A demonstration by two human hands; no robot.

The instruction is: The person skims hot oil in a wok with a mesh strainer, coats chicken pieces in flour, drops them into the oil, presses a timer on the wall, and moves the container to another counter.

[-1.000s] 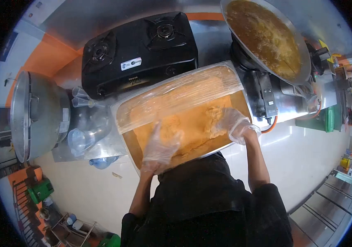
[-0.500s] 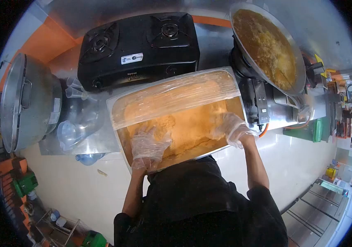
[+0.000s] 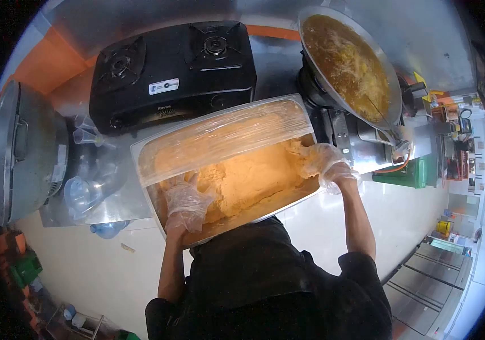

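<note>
A deep metal tray (image 3: 228, 228) holds orange-tinted breading flour (image 3: 256, 175), smooth in the middle and lumpy at both ends. Clear plastic wrap (image 3: 225, 139) is stretched across its far half. Inside the near left end, my left hand (image 3: 187, 203) wears a loose clear plastic glove, its fingers sunk among the lumpy flour. My right hand (image 3: 330, 165), gloved the same way, reaches over the tray's right end. Its fingertips are against heaped flour there. Glove folds and flour hide the fingers of both hands, so any grip on a piece cannot be made out.
Behind the tray stands a black two-burner stove (image 3: 171, 73). A wide wok of bubbling oil (image 3: 353, 68) with food frying sits at back right. At left are a big metal pot (image 3: 30, 153) and a clear plastic jug (image 3: 81, 195). A green bin (image 3: 407, 173) stands right.
The whole view has shifted slightly. My right hand has moved outward to the tray's right end, where flour is now heaped. My left hand stays at the left end, with lumpier flour beside it.
</note>
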